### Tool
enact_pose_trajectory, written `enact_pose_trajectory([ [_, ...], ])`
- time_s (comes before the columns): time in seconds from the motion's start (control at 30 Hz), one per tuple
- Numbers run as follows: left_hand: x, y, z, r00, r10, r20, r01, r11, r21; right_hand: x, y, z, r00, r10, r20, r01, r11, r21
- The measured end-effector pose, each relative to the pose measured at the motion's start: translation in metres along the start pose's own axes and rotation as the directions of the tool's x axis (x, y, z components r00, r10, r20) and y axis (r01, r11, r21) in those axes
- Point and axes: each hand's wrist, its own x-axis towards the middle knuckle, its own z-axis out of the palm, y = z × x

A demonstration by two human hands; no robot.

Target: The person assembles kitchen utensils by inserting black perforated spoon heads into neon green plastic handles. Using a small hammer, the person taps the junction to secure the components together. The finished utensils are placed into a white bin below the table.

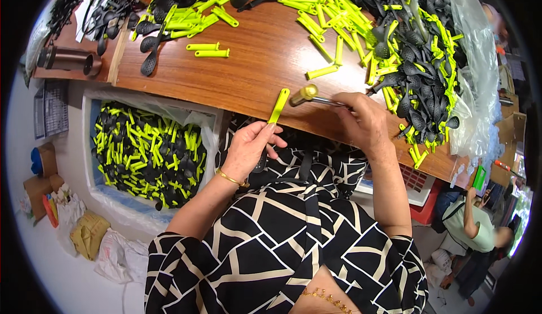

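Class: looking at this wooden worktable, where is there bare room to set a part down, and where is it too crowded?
Bare wood lies mid-table, between the two loose yellow handles and the left hand. The heap of black and yellow pieces crowds the right and far edges.

Assembly workshop: wooden workbench (248, 71), heaped plastic ladles (418, 48), bin of finished pieces (147, 156).

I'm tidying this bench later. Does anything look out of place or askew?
Two yellow-green handles lie alone mid-table, apart from the heaps. The left hand holds another handle; the right hand grips a small hammer.
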Motion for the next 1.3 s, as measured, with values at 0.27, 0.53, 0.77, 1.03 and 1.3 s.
enact_pose_trajectory([
  [0.27,0.000,-0.007,0.003,1.000,0.024,0.001,-0.024,0.997,-0.068,0.019,-0.027,0.003,0.963,-0.183,0.196,0.194,0.980,-0.037],
  [0.53,-0.001,-0.001,0.005,0.999,0.015,-0.044,-0.019,0.997,-0.080,-0.005,-0.007,0.020,0.972,0.008,0.234,-0.025,0.997,0.070],
  [0.77,-0.022,-0.013,-0.029,0.971,0.200,-0.133,-0.190,0.978,0.082,-0.001,0.005,0.002,0.961,0.190,0.201,-0.191,0.982,-0.013],
  [1.03,-0.085,-0.122,-0.252,0.626,0.466,-0.626,0.630,0.172,0.758,0.022,0.040,-0.020,0.991,0.135,0.008,-0.132,0.980,-0.152],
  [1.3,0.010,0.103,-0.114,0.318,0.937,-0.147,-0.361,0.262,0.895,0.172,0.073,0.079,0.992,-0.122,-0.033,0.119,0.990,-0.071],
])
